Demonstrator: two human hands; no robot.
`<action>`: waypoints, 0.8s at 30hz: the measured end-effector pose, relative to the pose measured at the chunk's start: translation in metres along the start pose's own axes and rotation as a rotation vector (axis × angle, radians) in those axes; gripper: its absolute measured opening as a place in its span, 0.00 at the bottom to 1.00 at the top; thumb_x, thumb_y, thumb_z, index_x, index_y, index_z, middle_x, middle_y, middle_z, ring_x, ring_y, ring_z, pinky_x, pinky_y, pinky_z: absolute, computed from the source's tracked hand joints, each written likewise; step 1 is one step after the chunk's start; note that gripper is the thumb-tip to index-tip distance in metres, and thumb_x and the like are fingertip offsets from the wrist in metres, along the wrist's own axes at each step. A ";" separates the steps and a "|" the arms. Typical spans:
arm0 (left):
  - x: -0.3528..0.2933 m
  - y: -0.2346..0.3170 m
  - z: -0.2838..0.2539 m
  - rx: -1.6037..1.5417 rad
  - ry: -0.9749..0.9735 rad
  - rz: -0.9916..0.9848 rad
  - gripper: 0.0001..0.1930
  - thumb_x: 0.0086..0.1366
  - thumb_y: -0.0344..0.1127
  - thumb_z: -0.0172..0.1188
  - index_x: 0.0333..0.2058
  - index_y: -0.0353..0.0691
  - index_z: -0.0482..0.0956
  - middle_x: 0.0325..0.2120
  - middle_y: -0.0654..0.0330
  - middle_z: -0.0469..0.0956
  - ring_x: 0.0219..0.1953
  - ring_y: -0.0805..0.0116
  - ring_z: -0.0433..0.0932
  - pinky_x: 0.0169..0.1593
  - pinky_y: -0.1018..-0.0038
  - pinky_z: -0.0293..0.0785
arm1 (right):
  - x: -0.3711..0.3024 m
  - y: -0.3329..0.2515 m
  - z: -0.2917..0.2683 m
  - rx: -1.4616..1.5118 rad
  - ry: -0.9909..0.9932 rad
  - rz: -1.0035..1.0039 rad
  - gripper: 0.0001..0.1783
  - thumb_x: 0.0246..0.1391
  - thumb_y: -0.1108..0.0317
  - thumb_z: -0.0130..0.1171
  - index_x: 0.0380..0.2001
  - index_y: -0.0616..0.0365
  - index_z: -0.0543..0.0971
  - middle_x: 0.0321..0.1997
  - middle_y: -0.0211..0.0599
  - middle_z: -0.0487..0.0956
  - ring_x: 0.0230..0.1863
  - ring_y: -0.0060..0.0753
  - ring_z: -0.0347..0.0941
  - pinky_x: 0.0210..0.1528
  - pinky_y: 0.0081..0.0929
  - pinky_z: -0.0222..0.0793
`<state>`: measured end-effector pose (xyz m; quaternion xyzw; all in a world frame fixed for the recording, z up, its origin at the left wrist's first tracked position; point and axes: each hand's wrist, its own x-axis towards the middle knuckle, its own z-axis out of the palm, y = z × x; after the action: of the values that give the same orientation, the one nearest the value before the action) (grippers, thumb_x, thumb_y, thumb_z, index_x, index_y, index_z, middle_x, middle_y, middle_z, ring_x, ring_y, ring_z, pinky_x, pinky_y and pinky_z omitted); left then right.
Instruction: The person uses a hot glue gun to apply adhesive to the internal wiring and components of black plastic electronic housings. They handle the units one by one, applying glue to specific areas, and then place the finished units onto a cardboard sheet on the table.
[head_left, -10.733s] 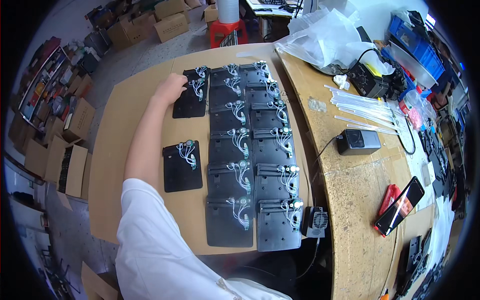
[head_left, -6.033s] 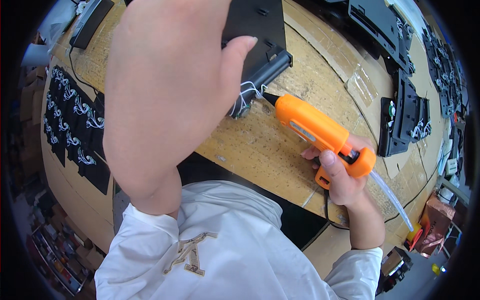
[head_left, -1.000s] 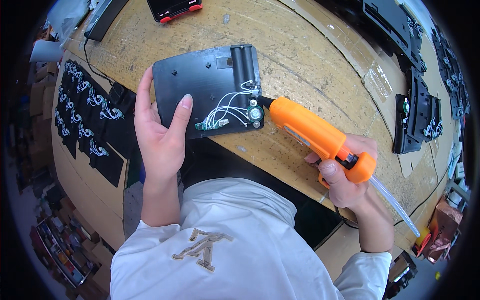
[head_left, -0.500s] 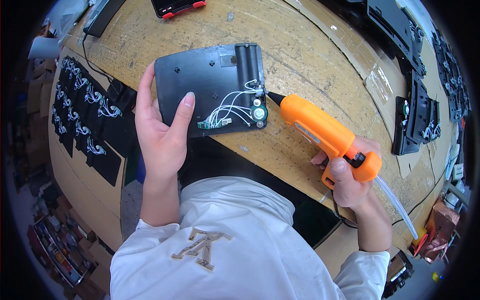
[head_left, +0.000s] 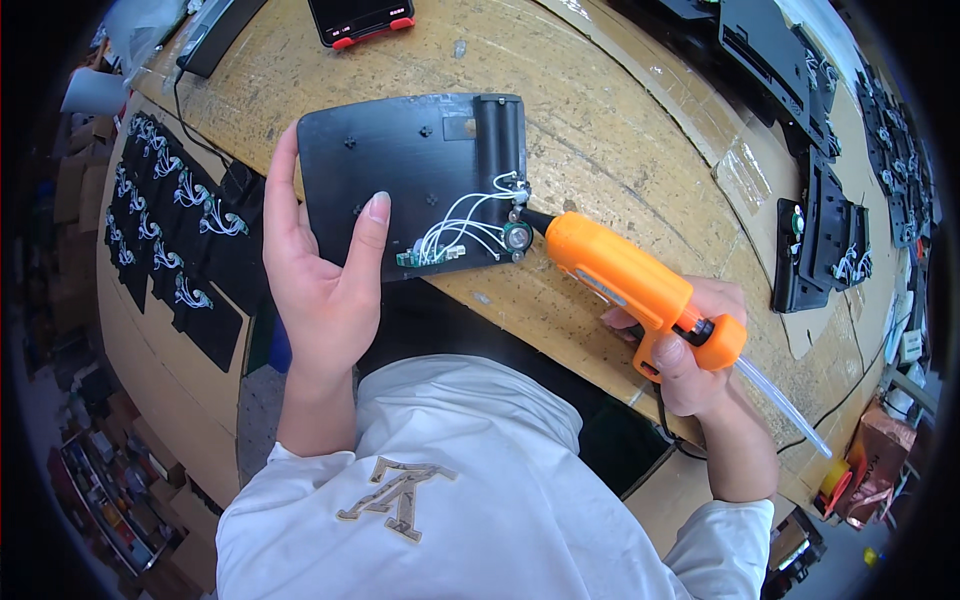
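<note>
My left hand (head_left: pixel 330 275) grips a black plastic panel (head_left: pixel 390 170) by its left side, thumb across its face and fingers behind. White wires (head_left: pixel 455 220) run over the panel between a small green circuit board (head_left: pixel 425 256) at its lower edge and a round part (head_left: pixel 516 236) at its right edge. In my right hand (head_left: pixel 690 375) is an orange hot glue gun (head_left: pixel 625 270), fingers wrapped round its handle. A clear glue stick (head_left: pixel 785 405) sticks out of its back end. The gun's black nozzle (head_left: pixel 537 221) is at the panel's right edge, just above the round part.
On the left lie several black panels (head_left: pixel 215 310) with white wires and green boards. More black wired housings (head_left: pixel 810 240) rest on cardboard at the right. A phone-like device with red corners (head_left: pixel 362 22) lies at the far edge of the wooden table (head_left: pixel 620 130). The gun's cable (head_left: pixel 665 420) hangs below it.
The glue gun has shifted slightly left and down, its nozzle moving down the panel's right edge toward the round part. The panel has tilted slightly, still in my left hand.
</note>
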<state>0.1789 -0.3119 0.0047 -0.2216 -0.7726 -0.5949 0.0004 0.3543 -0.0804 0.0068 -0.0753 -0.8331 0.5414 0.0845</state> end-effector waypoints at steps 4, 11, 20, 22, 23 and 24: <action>-0.001 0.015 0.005 0.054 0.000 0.126 0.35 0.62 0.19 0.58 0.66 0.26 0.54 0.58 0.46 0.68 0.57 0.65 0.71 0.61 0.72 0.65 | 0.002 -0.004 -0.008 -0.057 -0.112 -0.007 0.33 0.54 0.36 0.54 0.31 0.61 0.82 0.23 0.38 0.80 0.24 0.34 0.79 0.29 0.28 0.74; -0.003 0.037 0.011 0.131 -0.034 0.294 0.36 0.61 0.18 0.59 0.66 0.28 0.54 0.58 0.46 0.68 0.56 0.64 0.72 0.59 0.73 0.68 | -0.002 -0.008 -0.009 -0.136 -0.126 -0.047 0.29 0.51 0.39 0.58 0.27 0.59 0.81 0.21 0.37 0.77 0.21 0.35 0.75 0.26 0.28 0.70; -0.026 0.009 0.040 0.063 0.062 0.388 0.29 0.61 0.21 0.62 0.56 0.27 0.56 0.47 0.46 0.72 0.46 0.67 0.76 0.48 0.75 0.74 | -0.018 -0.007 -0.005 -0.043 0.254 -0.030 0.18 0.48 0.54 0.64 0.29 0.60 0.81 0.18 0.36 0.73 0.17 0.37 0.69 0.22 0.32 0.64; -0.030 0.009 0.042 0.047 0.004 0.377 0.28 0.63 0.18 0.59 0.56 0.31 0.54 0.51 0.50 0.66 0.51 0.67 0.71 0.55 0.74 0.69 | -0.020 -0.006 -0.005 0.003 0.231 -0.037 0.19 0.48 0.54 0.64 0.32 0.62 0.82 0.22 0.38 0.77 0.20 0.38 0.74 0.25 0.30 0.69; -0.031 0.010 0.042 0.054 -0.006 0.381 0.28 0.63 0.18 0.58 0.56 0.31 0.53 0.51 0.50 0.65 0.51 0.67 0.71 0.55 0.74 0.69 | -0.019 -0.009 -0.009 -0.021 0.176 -0.061 0.20 0.48 0.54 0.65 0.34 0.63 0.82 0.24 0.39 0.79 0.22 0.39 0.76 0.27 0.29 0.71; -0.031 0.011 0.042 0.061 -0.016 0.386 0.28 0.63 0.18 0.58 0.56 0.31 0.53 0.51 0.50 0.64 0.51 0.67 0.71 0.55 0.74 0.69 | -0.020 -0.012 -0.012 -0.045 0.120 -0.085 0.22 0.48 0.54 0.66 0.35 0.64 0.82 0.26 0.41 0.81 0.24 0.40 0.79 0.29 0.28 0.74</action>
<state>0.2221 -0.2817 -0.0054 -0.3703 -0.7335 -0.5582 0.1153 0.3760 -0.0791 0.0216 -0.0743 -0.8408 0.5131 0.1555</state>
